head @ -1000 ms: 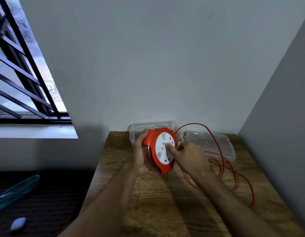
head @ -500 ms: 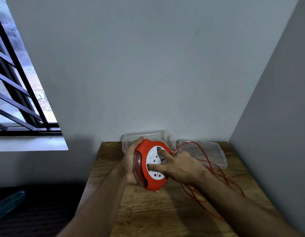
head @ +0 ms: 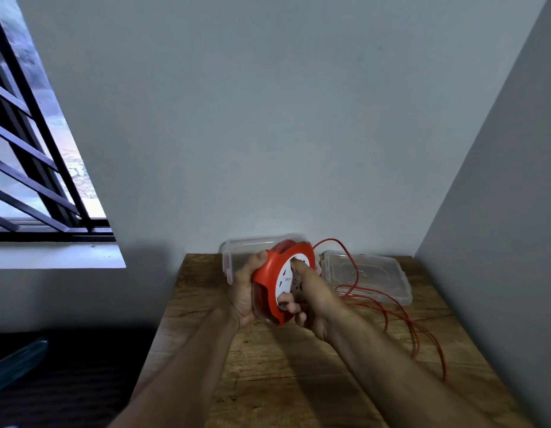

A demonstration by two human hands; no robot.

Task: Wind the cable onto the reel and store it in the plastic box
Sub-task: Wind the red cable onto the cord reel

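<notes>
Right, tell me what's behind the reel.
A clear plastic box sits behind the reel, against the wall. The reel and left hand cover most of it, so its inside can't be seen.

Reel (head: 269, 274) red, white face — cable (head: 403, 316) red; box (head: 237, 247) clear.

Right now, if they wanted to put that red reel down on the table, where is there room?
The near-left part of the table, between its left edge and the left forearm, is bare wood. The near middle, between the forearms, is bare too. The right side is crowded with loose red cable. The back holds the plastic box and its lid.
</notes>
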